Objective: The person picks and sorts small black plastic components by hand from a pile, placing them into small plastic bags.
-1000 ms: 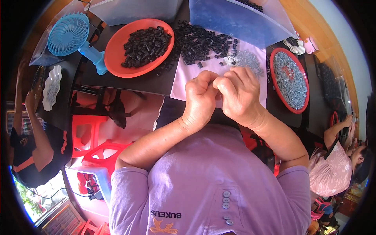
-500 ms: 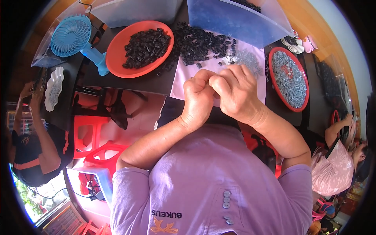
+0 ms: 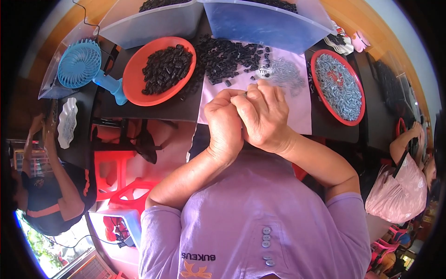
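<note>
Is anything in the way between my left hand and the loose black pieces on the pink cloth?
Nothing visible: just pink cloth lies between your left hand and the loose black pieces. Your right hand is beside it, not between.

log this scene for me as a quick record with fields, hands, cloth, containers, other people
hands: left hand and right hand curled together over the near part of the cloth; anything gripped is mostly hidden
cloth: pink cloth, bearing loose black pieces and a pile of small shiny pieces
left: orange-red bowl of black pieces; blue fan
right: red tray of silvery pieces
beyond: two translucent bins
other people: one at each side
</note>
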Motion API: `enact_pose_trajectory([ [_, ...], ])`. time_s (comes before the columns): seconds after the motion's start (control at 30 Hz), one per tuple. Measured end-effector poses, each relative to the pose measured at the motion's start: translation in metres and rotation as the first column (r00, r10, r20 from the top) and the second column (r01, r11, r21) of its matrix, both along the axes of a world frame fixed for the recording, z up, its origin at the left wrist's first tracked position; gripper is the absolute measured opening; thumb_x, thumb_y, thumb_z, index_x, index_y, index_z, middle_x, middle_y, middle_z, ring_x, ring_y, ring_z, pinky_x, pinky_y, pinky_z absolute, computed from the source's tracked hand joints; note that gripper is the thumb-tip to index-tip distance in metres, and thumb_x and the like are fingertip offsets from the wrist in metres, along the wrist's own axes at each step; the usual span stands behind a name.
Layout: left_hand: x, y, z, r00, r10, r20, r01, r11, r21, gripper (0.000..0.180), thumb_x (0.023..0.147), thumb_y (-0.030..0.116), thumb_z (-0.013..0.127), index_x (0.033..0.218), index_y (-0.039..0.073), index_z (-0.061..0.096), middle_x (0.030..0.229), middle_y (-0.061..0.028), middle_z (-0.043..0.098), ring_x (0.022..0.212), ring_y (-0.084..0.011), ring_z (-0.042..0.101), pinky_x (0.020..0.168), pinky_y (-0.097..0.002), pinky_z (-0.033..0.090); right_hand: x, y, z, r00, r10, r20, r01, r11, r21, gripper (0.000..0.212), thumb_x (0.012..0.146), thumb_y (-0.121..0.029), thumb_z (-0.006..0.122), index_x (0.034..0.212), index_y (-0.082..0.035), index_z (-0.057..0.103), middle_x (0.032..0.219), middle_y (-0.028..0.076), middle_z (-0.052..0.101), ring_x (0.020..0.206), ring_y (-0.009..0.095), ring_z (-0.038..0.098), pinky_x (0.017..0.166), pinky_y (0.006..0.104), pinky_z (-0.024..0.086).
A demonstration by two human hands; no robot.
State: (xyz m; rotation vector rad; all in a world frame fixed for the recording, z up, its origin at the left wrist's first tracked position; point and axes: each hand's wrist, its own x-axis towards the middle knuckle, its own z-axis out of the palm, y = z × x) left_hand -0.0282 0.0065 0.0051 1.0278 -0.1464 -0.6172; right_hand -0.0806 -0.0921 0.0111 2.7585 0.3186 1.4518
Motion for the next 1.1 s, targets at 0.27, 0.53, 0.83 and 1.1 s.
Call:
enact_pose_trajectory([
  [0.27, 0.003, -0.006, 0.009, 0.997, -0.043, -0.065, 0.043, 0.999, 0.0, 0.019, 0.088, -0.001, 0.046, 0.092, -0.006, 0.063, 0.08, -0.0082, 0.063, 0.065, -0.0127, 0.057, 0.056, -0.0252, 0.046, 0.003, -0.017, -0.002, 0.999, 0.007, 0.032, -0.007, 1.0, 0.0, 0.025, 0.075, -0.016, 0.061, 0.094, 0.0, 0.06, 0.078, 0.01, 0.055, 0.079, 0.029, 0.054, 0.062, 0.0386, 0.041],
  [0.53, 0.002, -0.007, 0.007, 0.998, -0.055, -0.036, 0.058, 0.995, 0.075, 0.02, 0.086, -0.004, 0.044, 0.09, -0.008, 0.063, 0.082, -0.0115, 0.064, 0.068, -0.0149, 0.059, 0.058, -0.0266, 0.049, -0.002, -0.018, -0.009, 0.998, 0.054, 0.022, -0.053, 0.998, -0.04, 0.028, 0.074, -0.019, 0.059, 0.094, 0.001, 0.059, 0.076, 0.01, 0.055, 0.078, 0.029, 0.054, 0.063, 0.0394, 0.041],
  [0.83, 0.002, -0.005, 0.005, 0.997, -0.068, -0.038, 0.072, 0.994, 0.087, 0.018, 0.085, -0.004, 0.047, 0.092, -0.007, 0.063, 0.08, -0.0094, 0.064, 0.066, -0.0135, 0.058, 0.057, -0.0249, 0.047, -0.001, -0.016, -0.013, 0.998, 0.051, 0.026, -0.053, 0.997, 0.063, 0.028, 0.073, -0.019, 0.061, 0.094, -0.001, 0.059, 0.076, 0.008, 0.053, 0.073, 0.026, 0.051, 0.063, 0.0379, 0.041],
  [1.1, 0.008, -0.002, 0.002, 0.99, -0.134, 0.034, 0.128, 0.98, 0.152, 0.013, 0.085, -0.003, 0.053, 0.093, -0.007, 0.063, 0.079, -0.0098, 0.065, 0.066, -0.0136, 0.062, 0.055, -0.0246, 0.05, -0.005, -0.021, -0.009, 0.994, 0.101, 0.039, -0.106, 0.981, 0.163, 0.025, 0.069, -0.013, 0.064, 0.092, -0.005, 0.059, 0.08, 0.008, 0.056, 0.078, 0.027, 0.056, 0.067, 0.0394, 0.045],
])
